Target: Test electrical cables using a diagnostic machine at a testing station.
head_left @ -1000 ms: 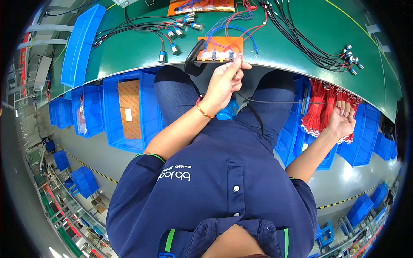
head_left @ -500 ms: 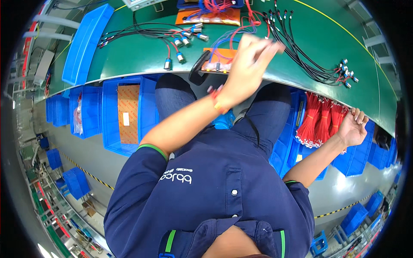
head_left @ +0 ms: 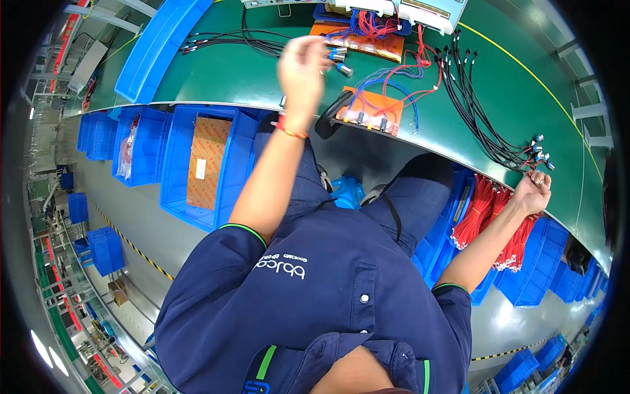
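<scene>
My left hand [head_left: 303,75] is raised over the table's near left part, its fingers blurred by motion, and whether they hold anything cannot be seen. Beside and partly behind it lies a bundle of black cables [head_left: 259,44] with metal connectors [head_left: 342,68]. My right hand [head_left: 533,193] rests at the table's right front edge, fingers curled, with nothing visible in it. Just beyond its fingertips are the blue and silver connectors [head_left: 539,156] of a second black cable bundle [head_left: 467,108]. Between the hands, an orange board [head_left: 387,107] with red and blue wires [head_left: 394,79] sits at the edge.
A dark loop-shaped thing [head_left: 333,115] juts from the front edge. Another orange board [head_left: 386,47] and an instrument [head_left: 433,13] stand farther back. A blue bin [head_left: 157,52] is at left. Blue bins below hold cardboard [head_left: 209,164] and red wire bundles [head_left: 476,220].
My left hand has swung left, from above the orange board to the left cable connectors. The view has shifted, and my right hand is now closer to the right-hand connectors.
</scene>
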Available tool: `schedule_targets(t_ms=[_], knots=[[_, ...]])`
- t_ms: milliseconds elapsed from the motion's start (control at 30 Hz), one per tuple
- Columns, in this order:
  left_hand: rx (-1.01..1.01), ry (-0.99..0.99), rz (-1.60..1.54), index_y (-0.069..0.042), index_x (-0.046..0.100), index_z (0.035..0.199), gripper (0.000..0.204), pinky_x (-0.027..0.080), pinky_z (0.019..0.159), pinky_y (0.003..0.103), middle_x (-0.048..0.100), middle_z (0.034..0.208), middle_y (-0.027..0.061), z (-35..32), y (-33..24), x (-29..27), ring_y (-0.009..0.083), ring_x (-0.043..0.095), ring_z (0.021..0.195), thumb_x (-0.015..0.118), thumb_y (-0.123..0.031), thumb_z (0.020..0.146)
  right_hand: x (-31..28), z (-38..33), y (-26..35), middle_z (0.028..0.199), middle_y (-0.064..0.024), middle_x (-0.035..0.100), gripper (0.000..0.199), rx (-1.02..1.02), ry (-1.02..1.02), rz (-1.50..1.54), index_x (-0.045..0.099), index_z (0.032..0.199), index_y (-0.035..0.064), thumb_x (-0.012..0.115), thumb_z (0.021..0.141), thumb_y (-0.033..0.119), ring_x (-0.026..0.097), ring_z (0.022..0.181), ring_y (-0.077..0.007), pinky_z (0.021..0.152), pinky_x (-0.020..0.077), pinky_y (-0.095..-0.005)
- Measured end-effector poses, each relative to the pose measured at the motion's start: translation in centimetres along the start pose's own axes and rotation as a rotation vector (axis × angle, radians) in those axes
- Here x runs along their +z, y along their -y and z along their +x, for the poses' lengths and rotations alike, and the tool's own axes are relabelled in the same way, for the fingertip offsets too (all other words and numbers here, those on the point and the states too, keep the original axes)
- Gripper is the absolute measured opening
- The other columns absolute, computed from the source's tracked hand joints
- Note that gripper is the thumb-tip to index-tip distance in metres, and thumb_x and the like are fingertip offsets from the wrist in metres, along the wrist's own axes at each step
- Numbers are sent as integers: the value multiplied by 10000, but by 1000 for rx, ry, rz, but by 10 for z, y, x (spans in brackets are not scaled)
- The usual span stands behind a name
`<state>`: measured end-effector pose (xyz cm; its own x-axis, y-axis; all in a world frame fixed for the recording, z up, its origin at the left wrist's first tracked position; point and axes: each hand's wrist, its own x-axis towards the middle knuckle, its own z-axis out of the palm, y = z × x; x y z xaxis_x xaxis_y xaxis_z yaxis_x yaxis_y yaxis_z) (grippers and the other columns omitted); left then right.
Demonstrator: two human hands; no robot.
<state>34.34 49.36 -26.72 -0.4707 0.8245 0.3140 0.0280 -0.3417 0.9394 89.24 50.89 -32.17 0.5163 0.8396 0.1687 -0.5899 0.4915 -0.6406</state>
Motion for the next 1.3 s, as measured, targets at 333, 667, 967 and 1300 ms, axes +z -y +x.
schedule_targets(t_ms=[333, 667, 967, 1300], knots=[[-344, -184, 1214, -77, 722, 934, 407, 518, 800, 402, 707, 910, 130, 92, 34, -116, 336, 659, 944, 704, -451, 775, 61, 5, -34, 918, -146, 597, 309, -220, -64, -614, 630, 1028, -23, 517, 862, 212, 537, 879, -248, 872, 413, -362], [-280, 23, -416, -53, 574, 861, 211, 408, 584, 250, 520, 708, 5, 87, -50, -67, 114, 495, 638, 585, -247, 943, 227, -149, -64, 1161, -112, 597, 316, -488, 679, -1204, 615, 1146, 54, 628, 845, 152, 492, 1149, -254, 1015, 349, -376], [-183, 288, -328, 0, 597, 925, 275, 507, 601, 263, 612, 749, 59, -16, -101, -6, 134, 596, 654, 510, -250, 999, 313, -226, -156, 1131, -151, 579, 467, -209, 1120, -892, 484, 1299, 38, 620, 871, 170, 526, 1127, -298, 1029, 333, -438], [-245, -20, -452, -25, 613, 981, 318, 487, 738, 282, 638, 913, 63, 33, -65, -101, 140, 580, 833, 499, -322, 998, 217, -184, -93, 776, 11, 539, 220, 495, 617, -397, 601, 1123, -11, 556, 942, 106, 457, 630, -61, 603, 408, -222]])
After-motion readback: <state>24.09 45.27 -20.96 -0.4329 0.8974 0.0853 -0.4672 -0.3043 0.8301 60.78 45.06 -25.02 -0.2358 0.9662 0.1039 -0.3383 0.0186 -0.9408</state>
